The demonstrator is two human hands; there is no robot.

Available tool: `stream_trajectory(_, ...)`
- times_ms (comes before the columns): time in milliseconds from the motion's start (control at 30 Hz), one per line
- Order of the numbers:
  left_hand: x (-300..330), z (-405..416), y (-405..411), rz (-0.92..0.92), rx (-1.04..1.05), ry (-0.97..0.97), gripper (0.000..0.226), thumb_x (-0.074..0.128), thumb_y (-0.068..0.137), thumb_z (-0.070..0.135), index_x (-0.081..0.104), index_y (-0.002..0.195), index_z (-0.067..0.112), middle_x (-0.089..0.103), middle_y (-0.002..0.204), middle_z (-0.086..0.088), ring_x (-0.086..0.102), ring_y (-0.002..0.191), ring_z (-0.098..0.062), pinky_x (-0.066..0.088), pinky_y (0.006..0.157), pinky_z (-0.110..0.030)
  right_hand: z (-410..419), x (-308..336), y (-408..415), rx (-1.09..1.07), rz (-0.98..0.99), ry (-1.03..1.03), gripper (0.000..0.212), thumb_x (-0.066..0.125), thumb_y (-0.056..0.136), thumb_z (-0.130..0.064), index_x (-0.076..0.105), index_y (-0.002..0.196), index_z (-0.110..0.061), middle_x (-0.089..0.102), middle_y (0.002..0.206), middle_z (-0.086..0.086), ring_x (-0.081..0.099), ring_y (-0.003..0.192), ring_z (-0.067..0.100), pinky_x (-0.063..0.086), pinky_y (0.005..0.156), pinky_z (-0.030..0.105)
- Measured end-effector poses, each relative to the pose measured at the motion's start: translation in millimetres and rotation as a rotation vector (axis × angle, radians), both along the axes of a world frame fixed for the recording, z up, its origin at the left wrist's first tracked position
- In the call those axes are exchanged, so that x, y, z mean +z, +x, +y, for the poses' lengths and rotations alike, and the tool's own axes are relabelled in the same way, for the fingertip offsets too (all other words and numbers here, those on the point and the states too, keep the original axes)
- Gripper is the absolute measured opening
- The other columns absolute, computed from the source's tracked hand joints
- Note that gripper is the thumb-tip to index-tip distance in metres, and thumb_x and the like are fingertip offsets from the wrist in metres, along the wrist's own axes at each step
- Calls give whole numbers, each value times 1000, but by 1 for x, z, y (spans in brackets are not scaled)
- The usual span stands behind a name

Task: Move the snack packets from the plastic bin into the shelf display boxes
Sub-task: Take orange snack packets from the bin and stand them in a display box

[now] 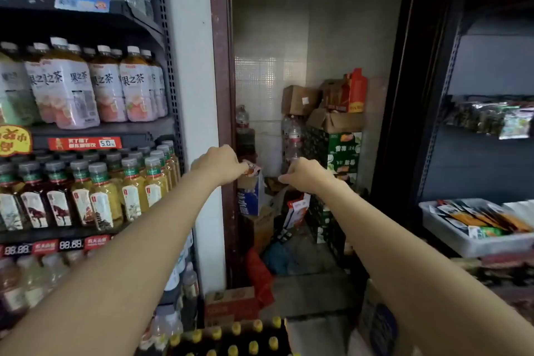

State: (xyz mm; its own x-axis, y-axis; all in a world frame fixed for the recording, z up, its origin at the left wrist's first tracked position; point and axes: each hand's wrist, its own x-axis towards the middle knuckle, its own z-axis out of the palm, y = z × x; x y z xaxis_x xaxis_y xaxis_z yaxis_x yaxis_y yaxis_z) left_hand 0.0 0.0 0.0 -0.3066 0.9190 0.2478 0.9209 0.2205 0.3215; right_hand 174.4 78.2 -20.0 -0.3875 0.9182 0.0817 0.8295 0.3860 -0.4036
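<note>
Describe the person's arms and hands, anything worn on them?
Both forearms are bare as far as the view shows: no sleeves, gloves, watch or bracelet. The left hand and right hand show no rings on the backs that face the camera; the fingers curl away, so rings there cannot be ruled out. There are no markings, tape or cables on either arm.

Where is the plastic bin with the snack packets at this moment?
The plastic bin stands on a shelf at the lower right edge of the head view, right of the right forearm, under the shelf with green bagged snacks.
</note>
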Motion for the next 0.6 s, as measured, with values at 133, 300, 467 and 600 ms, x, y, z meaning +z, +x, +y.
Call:
stream_trajectory(133,-31,8,25,-116,-164,-167,36,56,88,36,71,93,4,70,95,-15,63,80,-26,53,84,-36,-2,-23,31,29,-62,-98,41,54,93,-41,65,104,-3,63,92,10,59,81,24,47,69,30)
stream_trajectory(300,-76,20,69,-290,-321,-281,25,61,89,33,69,101,12,70,96,-8,68,88,-23,54,87,-37,-6,-57,90,78,-15,-150,35,51,95,-38,56,68,-16,52,69,0,48,62,12,35,52,23)
stream_trajectory(467,-107,31,139,-340,-371,-220,29,57,92,35,61,116,19,67,102,1,66,81,-12,45,75,-23,9,-89,164,104,25,-87,34,49,97,-36,62,121,-16,55,133,5,51,120,24,43,92,31)
stream_trajectory(600,-131,47,204,-347,-342,-146,29,57,92,35,64,115,20,69,100,0,65,84,-13,49,76,-26,28,-106,229,92,110,-38,28,51,96,-31,66,115,-16,66,115,2,61,102,19,45,77,25)
